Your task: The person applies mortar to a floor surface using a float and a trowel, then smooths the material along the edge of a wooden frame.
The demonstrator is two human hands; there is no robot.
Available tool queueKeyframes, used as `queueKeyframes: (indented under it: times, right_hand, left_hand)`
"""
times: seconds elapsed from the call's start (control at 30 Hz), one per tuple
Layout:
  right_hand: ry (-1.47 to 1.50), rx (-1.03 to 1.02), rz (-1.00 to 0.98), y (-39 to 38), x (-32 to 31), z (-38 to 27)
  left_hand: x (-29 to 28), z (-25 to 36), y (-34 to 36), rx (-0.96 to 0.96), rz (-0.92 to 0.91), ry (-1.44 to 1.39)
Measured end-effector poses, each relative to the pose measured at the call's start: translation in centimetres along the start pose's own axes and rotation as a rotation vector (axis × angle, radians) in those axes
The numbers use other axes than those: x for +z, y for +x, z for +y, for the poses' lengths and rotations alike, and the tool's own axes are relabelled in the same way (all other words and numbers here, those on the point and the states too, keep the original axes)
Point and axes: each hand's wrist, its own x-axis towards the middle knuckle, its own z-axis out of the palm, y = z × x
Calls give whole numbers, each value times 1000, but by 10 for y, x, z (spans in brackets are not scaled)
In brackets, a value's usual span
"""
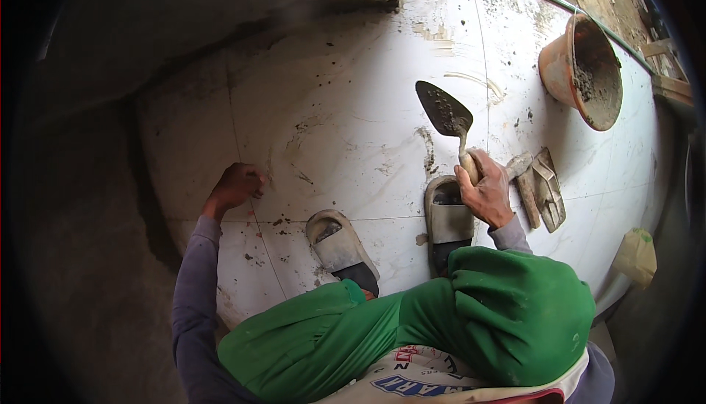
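In my right hand (pixel 487 189) is a trowel (pixel 444 110), gripped by its handle, with the blade pointing away to the upper left. Crumbs of grey mortar lie on the blade, which is over the white tiled floor (pixel 346 124). My left hand (pixel 239 185) is low over the tiles on the left, near a joint line. Its fingers are curled together, and whatever they may hold is hidden. Just right of my right hand lie a hammer (pixel 527 197) and a flat hand float (pixel 548 189), side by side.
An orange bucket (pixel 560 73) with mortar inside leans over at the upper right. My sandalled feet (pixel 344 246) are between my hands. A pale plastic bag (pixel 637 257) rests at the far right. Dark grey walls (pixel 220 7) border the left side. Mortar crumbs dot the tiles.
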Motion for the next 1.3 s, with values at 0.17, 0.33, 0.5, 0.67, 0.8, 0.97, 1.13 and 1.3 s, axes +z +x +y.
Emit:
queueKeyframes:
  times: [0.17,0.33,0.5,0.67,0.8,0.97,1.13,1.3]
  right_hand:
    - [-17,-142,-16,55,-27,9]
    - [-401,-294,-24,142,-43,25]
    - [-632,-354,-53,199,-53,32]
    - [-638,-435,-36,241,-49,26]
    - [-533,-558,11,245,-27,-7]
    - [-145,-658,10,154,0,-59]
    - [-138,-372,-360,112,6,-21]
    - [10,-69,-160,101,-11,2]
  left_hand:
    - [7,91,14,-11,202,388]
    - [16,97,24,184,352,425]
    - [27,53,15,303,397,604]
    - [44,43,-2,62,182,740]
    - [48,56,1,1,124,792]
    - [42,59,1,-51,66,740]
    - [36,37,11,9,50,791]
    - [33,36,10,27,36,772]
